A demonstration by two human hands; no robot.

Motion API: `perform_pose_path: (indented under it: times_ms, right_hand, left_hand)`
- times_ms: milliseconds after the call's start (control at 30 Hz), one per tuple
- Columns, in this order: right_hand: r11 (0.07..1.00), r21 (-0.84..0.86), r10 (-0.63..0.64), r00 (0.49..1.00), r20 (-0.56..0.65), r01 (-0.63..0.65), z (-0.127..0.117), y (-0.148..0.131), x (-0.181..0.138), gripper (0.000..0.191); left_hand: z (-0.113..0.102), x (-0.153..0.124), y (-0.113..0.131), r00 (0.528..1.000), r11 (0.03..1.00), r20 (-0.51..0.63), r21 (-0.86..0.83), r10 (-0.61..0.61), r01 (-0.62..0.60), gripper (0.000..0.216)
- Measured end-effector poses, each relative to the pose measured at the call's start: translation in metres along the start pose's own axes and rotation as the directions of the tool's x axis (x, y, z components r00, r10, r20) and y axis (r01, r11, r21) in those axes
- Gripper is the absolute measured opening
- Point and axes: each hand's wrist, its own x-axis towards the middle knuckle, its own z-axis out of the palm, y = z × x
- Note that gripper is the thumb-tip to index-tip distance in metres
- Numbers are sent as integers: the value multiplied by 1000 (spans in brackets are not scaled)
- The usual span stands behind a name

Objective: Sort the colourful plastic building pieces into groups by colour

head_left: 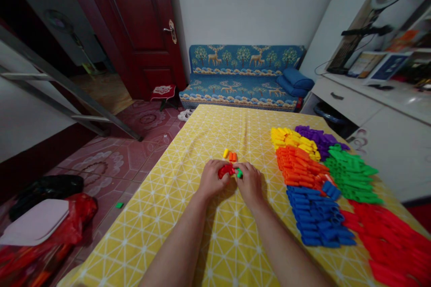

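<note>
Two hands are held close together over the middle of the yellow-clothed table (188, 197). The left hand (211, 180) is clamped on a red block (225, 170); the right hand (249, 184) is pinched on a small green block (239, 173), held against the red one's end. The pieces are seen touching at the fingertips, low over the cloth.

Step in hand, as judged: the two blocks are being pressed together, the join not yet visibly seated. For the next move, square alignment of the ends and a firm push along one line would be called for; slipping sideways is the risk.

Just beyond the hands, a yellow block (226, 153) and an orange block (232, 156) are lying loose on the cloth. To the right, sorted heaps are laid out: yellow pile (286, 136), purple pile (318, 136), orange pile (299, 168), green pile (352, 175), blue pile (318, 217), red pile (393, 242).

No brand, label or readable writing is made out; print on the boxes on the white counter (397, 94) is too blurred.
</note>
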Motion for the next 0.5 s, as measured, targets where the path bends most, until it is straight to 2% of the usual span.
perform_pose_path:
  times_ms: [167,267,333,400,500]
  right_hand:
    - [999,38,-8,1000,-7,9,-2,0,-3,22]
    - [977,212,7,997,-73,8,-1,1,-3,23]
    - [923,383,35,991,-131,19,-1,1,-3,25]
    - [850,526,68,988,-140,16,-1,1,-4,25]
    - [772,635,125,987,-99,-34,-1,-1,-6,25]
  left_hand:
    - [2,-1,-4,999,999,-29,23,-42,43,30]
    - [1,0,-2,998,999,-62,42,-32,35,27]
    - [-1,0,0,994,999,-106,29,17,-14,29]
    - [-2,0,4,990,997,-123,-10,76,-78,31]
    - [-3,0,7,990,989,-62,-72,124,-128,23]
